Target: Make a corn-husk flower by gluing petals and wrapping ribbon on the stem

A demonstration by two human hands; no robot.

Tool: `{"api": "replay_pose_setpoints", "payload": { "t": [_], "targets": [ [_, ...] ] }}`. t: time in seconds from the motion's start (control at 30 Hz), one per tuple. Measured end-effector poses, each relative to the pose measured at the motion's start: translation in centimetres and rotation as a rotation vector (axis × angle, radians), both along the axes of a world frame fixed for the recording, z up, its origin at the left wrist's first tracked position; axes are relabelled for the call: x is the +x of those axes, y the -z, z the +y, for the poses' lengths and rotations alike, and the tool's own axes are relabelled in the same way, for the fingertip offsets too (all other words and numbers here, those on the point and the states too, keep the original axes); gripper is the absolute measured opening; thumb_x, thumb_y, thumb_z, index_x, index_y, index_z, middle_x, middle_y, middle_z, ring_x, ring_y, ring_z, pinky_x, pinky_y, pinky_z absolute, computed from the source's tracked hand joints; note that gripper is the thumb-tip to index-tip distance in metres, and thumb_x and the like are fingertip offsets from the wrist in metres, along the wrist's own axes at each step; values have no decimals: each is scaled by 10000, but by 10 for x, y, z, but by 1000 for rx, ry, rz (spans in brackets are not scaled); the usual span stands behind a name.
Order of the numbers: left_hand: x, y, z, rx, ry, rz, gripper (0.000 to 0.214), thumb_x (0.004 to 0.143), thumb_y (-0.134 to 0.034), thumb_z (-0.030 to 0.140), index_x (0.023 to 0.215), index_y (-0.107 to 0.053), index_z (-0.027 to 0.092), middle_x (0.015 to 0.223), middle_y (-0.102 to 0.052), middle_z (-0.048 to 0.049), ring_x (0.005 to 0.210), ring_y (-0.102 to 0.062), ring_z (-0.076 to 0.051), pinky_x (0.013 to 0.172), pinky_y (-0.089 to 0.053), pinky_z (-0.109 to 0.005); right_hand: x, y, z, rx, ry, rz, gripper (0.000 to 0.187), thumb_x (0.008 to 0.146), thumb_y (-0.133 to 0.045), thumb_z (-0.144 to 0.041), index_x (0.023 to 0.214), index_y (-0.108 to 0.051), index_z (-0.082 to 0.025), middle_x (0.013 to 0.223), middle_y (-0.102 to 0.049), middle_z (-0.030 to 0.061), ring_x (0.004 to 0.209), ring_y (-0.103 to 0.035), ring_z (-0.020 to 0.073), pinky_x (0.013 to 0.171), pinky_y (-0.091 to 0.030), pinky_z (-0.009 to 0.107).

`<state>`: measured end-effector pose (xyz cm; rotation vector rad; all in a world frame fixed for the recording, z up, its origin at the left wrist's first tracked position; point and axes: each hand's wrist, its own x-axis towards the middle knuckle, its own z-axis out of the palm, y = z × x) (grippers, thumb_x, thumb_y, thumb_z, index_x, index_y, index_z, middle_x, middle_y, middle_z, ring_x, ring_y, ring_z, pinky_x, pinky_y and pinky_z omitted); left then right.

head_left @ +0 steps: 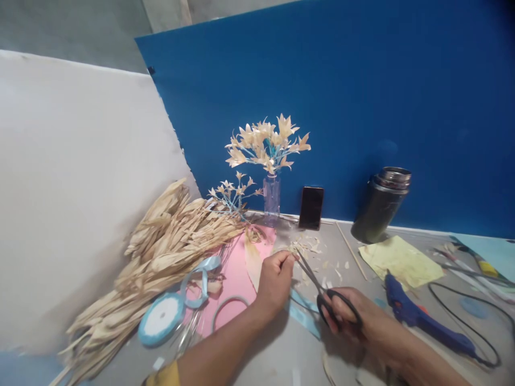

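Note:
In my right hand (364, 316) are black-handled scissors (310, 274), my fingers through the loops. Their blades point up and left, the tips close to the fingertips of my left hand (276, 279). That hand is closed in a pinch; what it holds is too small to make out. Pale husk scraps (308, 245) lie scattered just beyond the blades. Below my hands a light blue ribbon strip (303, 317) lies on the grey table (277, 359). Pink paper (237, 268) lies left of my left hand.
Dried corn husks (169, 257) and a ribbon roll (161, 319) lie left. Behind stand husk flowers (265, 140) in a clear vase (271, 201), a phone (311, 208) and a leaning flask (380, 206). At right are yellow paper (400, 260) and a corded blue glue gun (426, 321).

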<state>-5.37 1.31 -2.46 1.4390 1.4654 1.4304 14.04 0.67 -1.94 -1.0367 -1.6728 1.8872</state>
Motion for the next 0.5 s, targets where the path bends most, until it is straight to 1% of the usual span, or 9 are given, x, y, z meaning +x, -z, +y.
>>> {"api": "replay_pose_setpoints", "payload": {
  "t": [0.13, 0.2, 0.3, 0.37, 0.43, 0.5],
  "targets": [
    [2, 2, -3, -1, 26, 17, 315, 939, -492, 354, 745, -668, 179, 589, -468, 29, 593, -443, -141, 619, -368, -271, 0, 2, 2, 24, 63, 30, 612, 808, -536, -776, 682, -545, -177, 595, -479, -34, 473, -331, 76, 459, -209, 234],
    [3, 2, -5, 14, 49, 36, 313, 943, -498, 354, 778, -695, 176, 613, -512, 16, 623, -476, -151, 649, -386, -278, 0, 2, 2, 16, 75, 39, 625, 786, -549, -795, 658, -523, -184, 573, -445, -46, 458, -302, 71, 455, -202, 238],
    [6, 2, -8, 39, 106, 65, 311, 931, -520, 336, 747, -711, 174, 662, -582, -12, 691, -527, -166, 700, -408, -286, 0, 2, 4, 25, 115, 47, 635, 724, -598, -812, 603, -462, -204, 537, -371, -66, 458, -252, 72, 455, -193, 241],
    [9, 2, -9, -17, 139, 33, 310, 908, -541, 331, 706, -712, 170, 614, -555, -9, 663, -524, -163, 670, -411, -278, 3, 4, 10, 48, 174, -4, 616, 738, -571, -805, 607, -443, -217, 534, -381, -60, 456, -246, 80, 453, -193, 247],
    [11, 2, -8, -141, 164, -71, 299, 880, -570, 361, 710, -714, 162, 545, -486, 13, 563, -471, -139, 566, -375, -254, 8, 9, 19, 185, 240, -198, 560, 803, -527, -743, 612, -456, -221, 541, -444, -32, 459, -301, 100, 465, -221, 257],
    [12, 3, -7, -275, 207, -233, 309, 850, -608, 423, 744, -707, 150, 524, -446, 36, 464, -381, -99, 472, -288, -227, 16, 16, 29, 443, 307, -471, 483, 837, -552, -623, 582, -468, -221, 550, -495, 3, 511, -402, 140, 511, -263, 273]
  ]
}}
